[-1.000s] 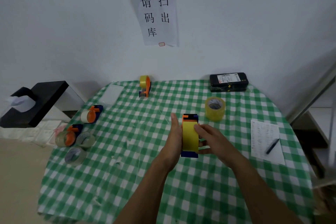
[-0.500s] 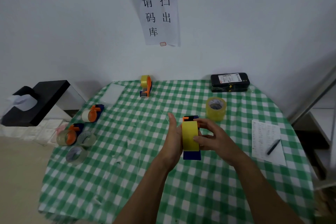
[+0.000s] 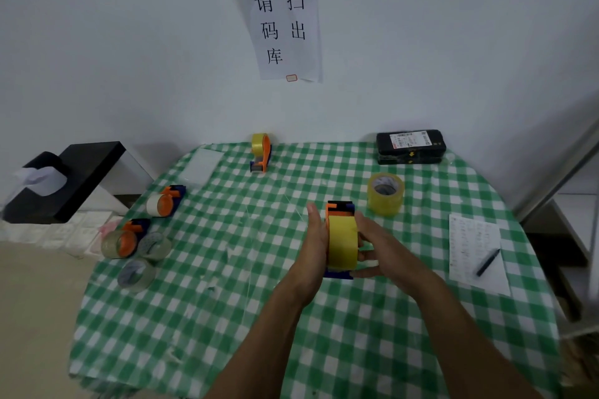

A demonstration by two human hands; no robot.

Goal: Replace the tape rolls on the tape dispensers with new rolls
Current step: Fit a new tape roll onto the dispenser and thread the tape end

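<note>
The person is holding a blue-and-orange dispenser [image 3: 337, 275] just above the middle of the checked surface [image 3: 227, 317], with a yellow roll [image 3: 342, 240] sitting in it. The left hand [image 3: 312, 246] is pressing flat against the dispenser's left side, its fingers [image 3: 311, 215] lying straight and wrapping nothing. The right hand [image 3: 381, 248] is gripping the other side, its fingers [image 3: 364, 256] curling round the dispenser's edge. Judging by this, the new roll is being seated or squared up on its hub. Whether the tape end is threaded through the cutter cannot be told from here. At the far edge a second dispenser [image 3: 261, 154] is standing with a yellow roll on it and is looking finished. To the left, a pale-rolled dispenser [image 3: 165, 202] and a clear-rolled dispenser [image 3: 124, 238] are lying on their sides, probably awaiting their turn. Two loose clear rolls [image 3: 154, 244] [image 3: 136, 274] are lying beside the nearer one, perhaps taken off, though that is a guess. Only one spare yellow roll [image 3: 385, 193] is waiting, just behind the right hand. So roughly half the work is looking done and two swaps are likely remaining.
</note>
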